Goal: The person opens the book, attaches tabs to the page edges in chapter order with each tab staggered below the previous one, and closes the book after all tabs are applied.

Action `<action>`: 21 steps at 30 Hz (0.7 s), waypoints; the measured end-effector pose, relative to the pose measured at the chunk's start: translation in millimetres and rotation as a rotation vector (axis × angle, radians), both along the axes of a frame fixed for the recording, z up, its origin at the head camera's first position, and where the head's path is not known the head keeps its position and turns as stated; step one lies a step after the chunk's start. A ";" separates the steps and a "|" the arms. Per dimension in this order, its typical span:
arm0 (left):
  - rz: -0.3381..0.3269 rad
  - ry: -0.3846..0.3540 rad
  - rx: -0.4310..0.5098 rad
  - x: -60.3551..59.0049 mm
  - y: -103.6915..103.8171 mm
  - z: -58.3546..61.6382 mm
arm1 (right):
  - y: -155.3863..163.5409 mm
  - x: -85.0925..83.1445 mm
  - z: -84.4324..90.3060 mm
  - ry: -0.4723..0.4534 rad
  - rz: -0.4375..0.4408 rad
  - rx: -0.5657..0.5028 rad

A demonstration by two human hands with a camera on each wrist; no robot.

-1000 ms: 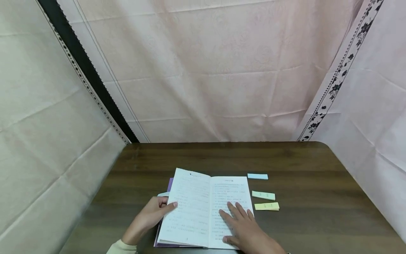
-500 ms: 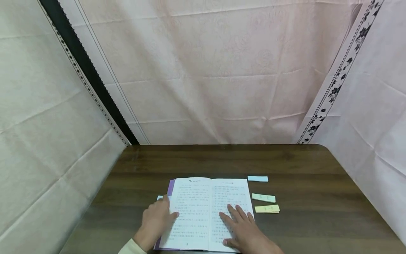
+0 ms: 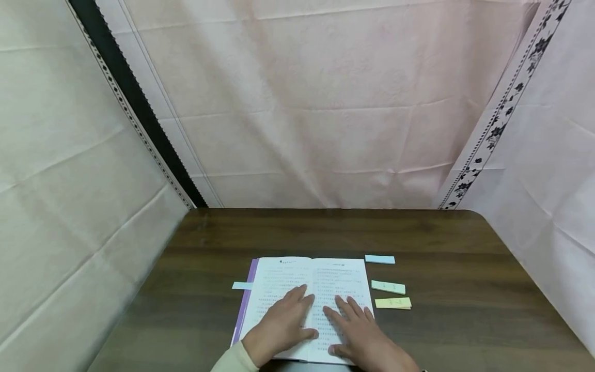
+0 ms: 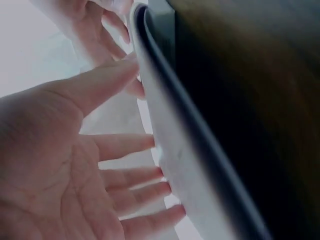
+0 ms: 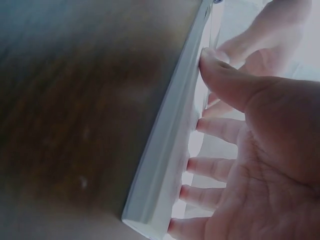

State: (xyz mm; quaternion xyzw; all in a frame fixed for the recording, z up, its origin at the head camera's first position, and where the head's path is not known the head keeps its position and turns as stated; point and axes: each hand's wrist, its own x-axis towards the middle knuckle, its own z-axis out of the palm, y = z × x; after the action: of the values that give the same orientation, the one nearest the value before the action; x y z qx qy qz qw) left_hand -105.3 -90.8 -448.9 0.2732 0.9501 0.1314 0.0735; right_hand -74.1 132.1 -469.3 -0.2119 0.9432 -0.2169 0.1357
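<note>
— Since a second ago, the left hand (image 3: pixel 283 324) has been brought in from the outer edge of the open book (image 3: pixel 307 305) and is now laid on the left page, close to the spine.

— And the fingers?

— Straight and spread; nothing is gripped. In the left wrist view the palm (image 4: pixel 55 170) is seen flat, fingertips against the paper. The right hand (image 3: pixel 360 333) is kept where it was, flat on the right page, fingers fanned, holding nothing.

— Where is the book placed?

— Flat on the dark wooden table (image 3: pixel 441 232), near the front edge, purple cover (image 3: pixel 245 305) showing along the left side. A pale blue slip (image 3: pixel 241 285) is seen sticking out at the book's left edge.

— Anything beside it?

— Three sticky-note pads are lined up just right of the book: blue pad (image 3: pixel 379 259) farthest back, green pad (image 3: pixel 388 287) in the middle, yellow pad (image 3: pixel 393 303) nearest.
</note>
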 end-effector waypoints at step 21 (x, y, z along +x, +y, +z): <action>0.073 -0.091 0.065 -4.3 12.6 -0.4 | 31.8 -83.6 20.6 0.019 -0.131 0.108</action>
State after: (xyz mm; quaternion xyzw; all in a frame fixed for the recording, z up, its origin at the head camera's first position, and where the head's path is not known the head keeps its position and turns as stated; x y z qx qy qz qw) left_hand -109.7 -78.2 -449.3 0.2346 0.9503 0.1771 0.1027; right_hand -157.7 163.9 -448.7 -0.1443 0.9666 -0.1722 0.1235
